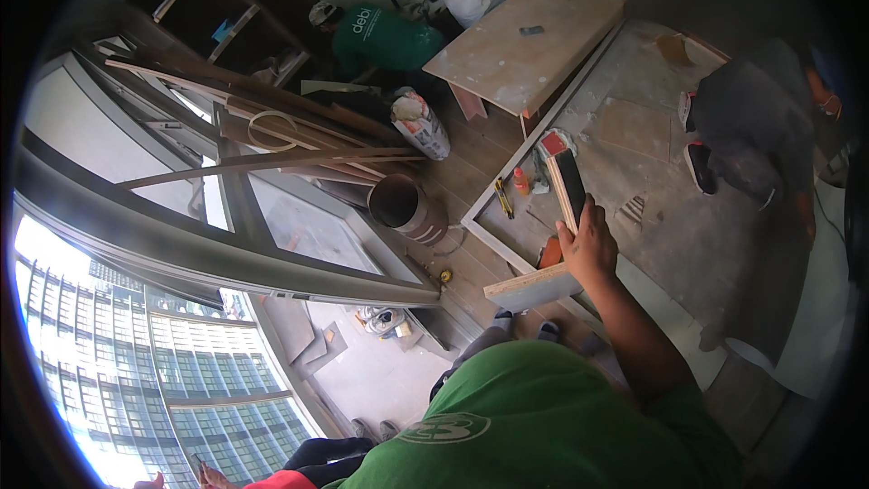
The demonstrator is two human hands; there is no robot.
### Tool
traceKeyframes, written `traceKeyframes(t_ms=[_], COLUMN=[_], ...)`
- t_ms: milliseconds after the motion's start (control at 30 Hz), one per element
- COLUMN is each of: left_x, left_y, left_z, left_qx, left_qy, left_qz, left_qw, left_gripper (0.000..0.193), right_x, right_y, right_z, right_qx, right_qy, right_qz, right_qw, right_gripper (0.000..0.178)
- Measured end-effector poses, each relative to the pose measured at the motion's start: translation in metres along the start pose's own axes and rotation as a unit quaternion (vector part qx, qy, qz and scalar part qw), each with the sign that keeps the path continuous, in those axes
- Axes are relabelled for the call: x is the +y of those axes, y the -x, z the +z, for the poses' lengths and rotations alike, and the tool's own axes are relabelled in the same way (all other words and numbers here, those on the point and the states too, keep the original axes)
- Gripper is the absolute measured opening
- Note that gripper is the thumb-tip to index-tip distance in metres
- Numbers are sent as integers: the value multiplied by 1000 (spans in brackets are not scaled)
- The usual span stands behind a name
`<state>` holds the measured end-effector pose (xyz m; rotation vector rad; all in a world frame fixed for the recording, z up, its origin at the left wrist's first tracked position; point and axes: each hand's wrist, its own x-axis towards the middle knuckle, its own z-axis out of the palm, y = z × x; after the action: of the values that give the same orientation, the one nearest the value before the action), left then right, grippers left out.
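My right hand is closed around the lower end of a short layered wood strip with a pale plywood edge and a black face. The strip stands up and away from me. Just below the hand, partly behind my forearm, is a chipboard piece with a grey face; I cannot tell whether it is joined to the strip. Beyond the strip's far end lies something red and white. On the floor near it are a yellow utility knife and an orange bottle. My left hand is not in view.
A round bin and a filled sack stand left of centre, beside long wood strips leaning over a window frame. A low wooden table is behind. One co-worker bends there; another crouches right. Someone's hands show lower left.
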<state>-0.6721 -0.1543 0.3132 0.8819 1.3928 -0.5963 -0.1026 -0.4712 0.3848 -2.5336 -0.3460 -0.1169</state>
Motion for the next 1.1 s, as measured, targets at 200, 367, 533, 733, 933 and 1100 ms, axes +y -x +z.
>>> traceKeyframes(t_ms=[200, 367, 533, 733, 933, 1100], left_x=[-8, -17, 2, 29, 17, -54], left_y=[6, 4, -19, -36, -15, -85], left_z=[-13, -32, -39, 11, 21, -10], left_qx=[-16, -50, -139, -260, -267, -188], left_qy=[14, 30, 51, -9, -107, -74], left_qz=[-12, -21, 1, 66, 143, -10], left_qw=[1000, 998, 989, 963, 947, 979], left_gripper=[42, 39, 32, 27, 26, 21], right_x=[-3, -12, -14, -15, -11, -17], right_y=[1, 4, 4, 0, -6, -6], right_z=[-3, -1, 5, 8, 12, 12], right_qx=[-26, -40, -10, -3, 7, -8], right_qy=[-11, -1, 27, 40, 53, 51], right_qz=[18, 15, -7, 3, 3, 15], right_qw=[999, 999, 1000, 999, 999, 999], right_gripper=[74, 75, 75, 75, 74, 72])
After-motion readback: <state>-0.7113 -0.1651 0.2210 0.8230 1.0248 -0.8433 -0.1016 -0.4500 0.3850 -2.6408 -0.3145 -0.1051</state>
